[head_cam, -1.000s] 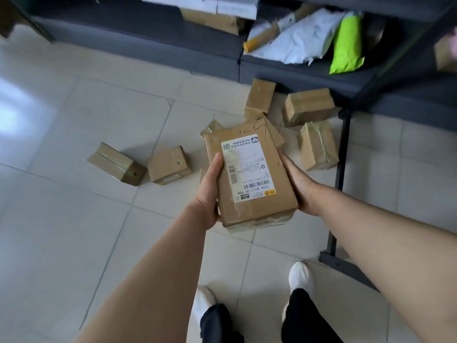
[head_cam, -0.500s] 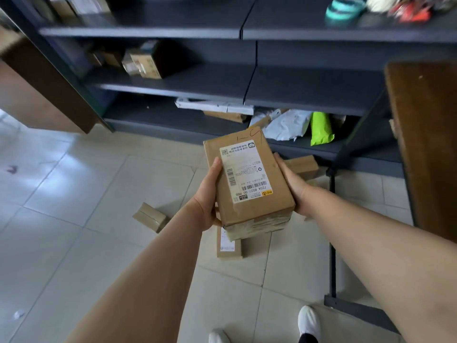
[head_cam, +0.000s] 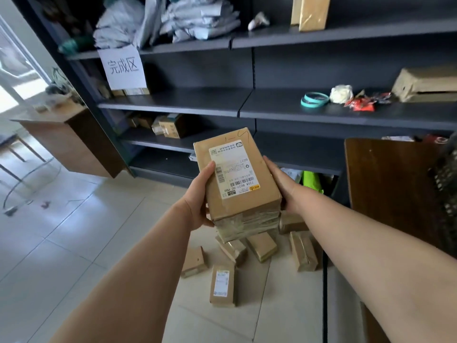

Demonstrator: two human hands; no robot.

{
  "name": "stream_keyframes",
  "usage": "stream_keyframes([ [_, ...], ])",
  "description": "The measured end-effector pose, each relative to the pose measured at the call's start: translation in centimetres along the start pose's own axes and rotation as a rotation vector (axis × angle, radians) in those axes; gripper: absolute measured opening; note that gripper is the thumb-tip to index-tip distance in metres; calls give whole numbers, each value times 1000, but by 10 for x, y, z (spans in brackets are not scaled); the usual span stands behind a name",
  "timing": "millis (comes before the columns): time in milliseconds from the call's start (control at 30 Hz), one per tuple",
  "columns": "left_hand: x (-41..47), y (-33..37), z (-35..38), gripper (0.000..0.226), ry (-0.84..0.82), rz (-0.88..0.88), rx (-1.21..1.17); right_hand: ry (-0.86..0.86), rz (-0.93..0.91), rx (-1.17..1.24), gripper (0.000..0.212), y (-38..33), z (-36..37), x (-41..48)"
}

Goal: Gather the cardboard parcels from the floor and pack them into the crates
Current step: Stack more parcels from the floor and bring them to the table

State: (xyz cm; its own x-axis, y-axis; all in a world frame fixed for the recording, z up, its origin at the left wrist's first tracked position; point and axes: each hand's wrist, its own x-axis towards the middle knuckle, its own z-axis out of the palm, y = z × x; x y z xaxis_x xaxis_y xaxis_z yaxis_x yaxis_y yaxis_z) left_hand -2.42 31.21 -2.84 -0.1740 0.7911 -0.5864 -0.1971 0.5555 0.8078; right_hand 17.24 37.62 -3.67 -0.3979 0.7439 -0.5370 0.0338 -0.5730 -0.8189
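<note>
1 labelled parcel [head_cam: 237, 174] clasped btwn L grip [head_cam: 197, 201] & R grip [head_cam: 284, 186], 6 parcels [head_cam: 222, 284] on floor [head_cam: 99, 243] below

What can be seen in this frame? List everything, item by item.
held parcel: one, brown with a white label, centre
floor parcels: about six, brown, on the tiles below the held parcel
shelving: one unit, dark grey, along the back
paper sign: one, white, hanging from the upper-left shelf
mailer bags: a pile, pale grey, top shelf
tape rings: count unclear, teal, middle shelf on the right
green bag: one, lime, bottom shelf
wooden panel: one, dark brown, right
left grip: one, bare hand, holds the parcel's left side
right grip: one, bare hand, holds the parcel's right side
</note>
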Motion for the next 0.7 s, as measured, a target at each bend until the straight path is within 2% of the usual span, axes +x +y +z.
stream_keyframes([
  [167,-43,16,27,75,-62,23,75,86,-81,6,62,-4,-10,-55],
  [433,-110,28,79,72,-242,68,165,289,-209,8,77,-6,-36,-162],
  [567,-143,41,116,84,-320,104,250,398,-274,38,94,-11,-55,-217],
  [633,-159,50,140,82,-365,136,277,469,-305,47,104,-16,-70,-242],
  [700,-174,60,166,75,-408,170,307,510,-345,64,103,-23,-85,-269],
])
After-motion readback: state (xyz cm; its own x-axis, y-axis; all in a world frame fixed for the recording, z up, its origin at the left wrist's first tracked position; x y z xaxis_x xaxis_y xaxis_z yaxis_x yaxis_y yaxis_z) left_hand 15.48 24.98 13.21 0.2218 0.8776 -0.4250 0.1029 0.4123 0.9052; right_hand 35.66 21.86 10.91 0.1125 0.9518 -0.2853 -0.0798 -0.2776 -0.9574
